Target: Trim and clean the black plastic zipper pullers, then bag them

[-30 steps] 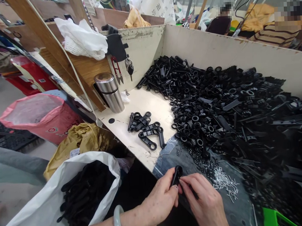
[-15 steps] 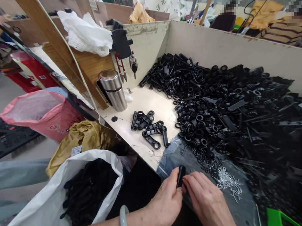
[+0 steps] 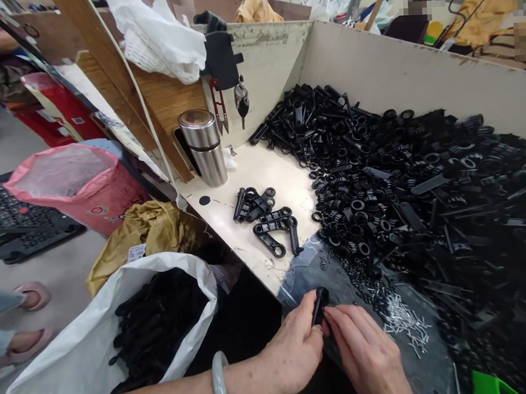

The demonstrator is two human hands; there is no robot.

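Observation:
My left hand [image 3: 298, 346] is closed around a black plastic handle piece [image 3: 321, 302] with a rounded top, held above the front edge of the bench. Against the lower side of that piece, my right hand [image 3: 365, 346] has its fingers pinched together; whatever is in the pinch is hidden. Just beyond the hands lies a dark mat [image 3: 310, 269] on the bench. To its right is a scatter of thin silver pins [image 3: 401, 319]. Several black link-shaped plastic pieces [image 3: 270, 225] lie on the pale bench top in front.
A large heap of black plastic parts [image 3: 375, 174] fills the right side against the bench wall. A steel flask [image 3: 206, 156] stands at the left, near hanging red snips [image 3: 218, 106]. Below are a white sack [image 3: 69, 339] of black pieces and a pink bag [image 3: 77, 193].
The view has shifted slightly, so the bench sits a little further right. Both hands keep nearly the same hold on the black piece. At the left, another person's feet now show where legs were blurred.

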